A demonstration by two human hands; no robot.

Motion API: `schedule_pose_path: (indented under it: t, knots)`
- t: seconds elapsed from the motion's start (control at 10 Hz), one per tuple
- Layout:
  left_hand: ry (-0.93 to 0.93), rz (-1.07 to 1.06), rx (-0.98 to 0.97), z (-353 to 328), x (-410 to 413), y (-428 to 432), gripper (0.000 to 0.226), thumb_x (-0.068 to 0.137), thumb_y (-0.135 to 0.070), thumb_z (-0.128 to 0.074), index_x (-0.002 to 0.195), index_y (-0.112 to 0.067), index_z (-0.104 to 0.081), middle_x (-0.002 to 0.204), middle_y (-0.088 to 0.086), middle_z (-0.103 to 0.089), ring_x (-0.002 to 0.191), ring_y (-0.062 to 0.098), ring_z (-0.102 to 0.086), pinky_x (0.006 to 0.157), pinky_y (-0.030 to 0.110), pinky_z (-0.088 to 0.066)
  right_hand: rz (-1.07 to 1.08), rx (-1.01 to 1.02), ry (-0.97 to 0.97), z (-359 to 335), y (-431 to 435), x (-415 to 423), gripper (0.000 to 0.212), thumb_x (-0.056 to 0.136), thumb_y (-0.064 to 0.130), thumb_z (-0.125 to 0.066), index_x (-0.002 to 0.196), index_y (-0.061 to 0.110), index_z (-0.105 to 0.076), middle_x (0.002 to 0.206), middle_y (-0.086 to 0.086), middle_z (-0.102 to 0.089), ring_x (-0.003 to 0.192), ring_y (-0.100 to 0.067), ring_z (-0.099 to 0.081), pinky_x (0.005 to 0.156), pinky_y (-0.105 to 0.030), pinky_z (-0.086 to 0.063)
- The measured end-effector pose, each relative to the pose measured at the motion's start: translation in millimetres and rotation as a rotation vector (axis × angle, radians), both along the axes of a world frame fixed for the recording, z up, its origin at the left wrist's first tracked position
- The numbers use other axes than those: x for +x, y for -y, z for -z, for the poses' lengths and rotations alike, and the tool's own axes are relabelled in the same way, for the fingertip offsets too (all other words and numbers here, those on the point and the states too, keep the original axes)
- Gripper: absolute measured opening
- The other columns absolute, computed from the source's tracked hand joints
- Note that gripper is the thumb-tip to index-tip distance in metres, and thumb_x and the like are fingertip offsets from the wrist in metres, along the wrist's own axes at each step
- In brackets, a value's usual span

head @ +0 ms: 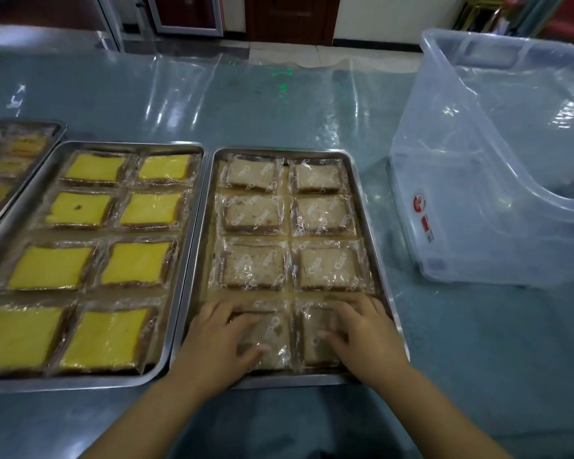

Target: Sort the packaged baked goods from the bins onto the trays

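While both hands rest on the nearest row, the broad table [279, 104] spreads out under a wrinkled, glossy clear plastic sheet [186, 91]. At the right stands a big translucent plastic bin [477, 193], rounded at the corners, with a red sticker [419, 202] on its near wall; what it holds cannot be made out.

Three shallow metal trays lie side by side, long axes running away from the person. The right tray [279, 150], just beside the bin and edge to edge with the middle tray [130, 145], holds eight pale brown packets [252, 213] in two columns of four, flat, each with its longer side across the tray. Their clear wrappers are crinkled and carry white lettering. The middle tray holds eight yellow cake packets [90, 168] in the same two-by-four grid, smooth bright tops with brown edges. The far-left tray [52, 125] is cut off by the frame; blurred yellow packets show in it.

The left hand [222, 339] lies on the near-left brown packet [272, 342], fingers spread over its top, thumb on its near part. The right hand [361, 332] lies likewise on the near-right brown packet [315, 323]. Both are slightly blurred, and neither closes around a packet
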State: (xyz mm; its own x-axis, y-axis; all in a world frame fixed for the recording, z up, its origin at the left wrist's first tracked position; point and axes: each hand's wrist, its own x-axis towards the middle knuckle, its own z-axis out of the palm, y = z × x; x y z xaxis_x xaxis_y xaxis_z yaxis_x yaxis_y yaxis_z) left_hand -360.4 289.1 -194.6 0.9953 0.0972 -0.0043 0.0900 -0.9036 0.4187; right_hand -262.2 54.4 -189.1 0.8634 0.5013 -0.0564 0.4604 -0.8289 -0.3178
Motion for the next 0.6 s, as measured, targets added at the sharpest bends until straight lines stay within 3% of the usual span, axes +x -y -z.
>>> schedule_pose_path:
  t: [0.1, 0.3, 0.4, 0.6]
  knots:
    - [-0.065, 0.015, -0.001, 6, -8, 1, 0.059, 0.073, -0.052, -0.070, 0.124, -0.023, -0.059, 0.135, 0.000, -0.046, 0.125, 0.025, -0.036, 0.101, 0.042, -0.037, 0.026, -0.040, -0.098, 8, 3, -5, 0.055, 0.084, 0.051, -0.059, 0.134, 0.030, -0.048, 0.136, 0.005, -0.042, 0.128, -0.017, -0.032, 0.102, -0.032, -0.037]
    - [-0.086, 0.025, -0.003, 5, -5, 0, 0.062, 0.076, -0.053, -0.066, 0.130, -0.026, -0.053, 0.141, -0.003, -0.039, 0.130, 0.022, -0.029, 0.105, 0.037, -0.031, 0.021, -0.041, -0.131, 2, 1, 1, 0.056, 0.086, 0.046, -0.060, 0.137, 0.028, -0.047, 0.142, 0.005, -0.037, 0.131, -0.017, -0.028, 0.108, -0.033, -0.032]
    - [-0.083, 0.053, 0.006, 2, -5, -1, 0.059, 0.079, -0.052, -0.063, 0.131, -0.027, -0.052, 0.141, -0.005, -0.037, 0.130, 0.020, -0.028, 0.106, 0.035, -0.031, 0.003, -0.076, -0.099, -3, 0, -2, 0.052, 0.087, 0.045, -0.058, 0.136, 0.028, -0.047, 0.141, 0.004, -0.038, 0.130, -0.017, -0.029, 0.108, -0.033, -0.032]
    - [0.030, 0.037, -0.039, -11, -14, -20, 0.040, 0.083, -0.046, -0.060, 0.121, -0.034, -0.056, 0.130, -0.013, -0.044, 0.124, 0.010, -0.032, 0.096, 0.023, -0.033, 0.041, 0.082, -0.022, -19, -19, -11, 0.038, 0.086, 0.033, -0.063, 0.123, 0.024, -0.060, 0.125, 0.003, -0.053, 0.118, -0.017, -0.045, 0.096, -0.033, -0.042]
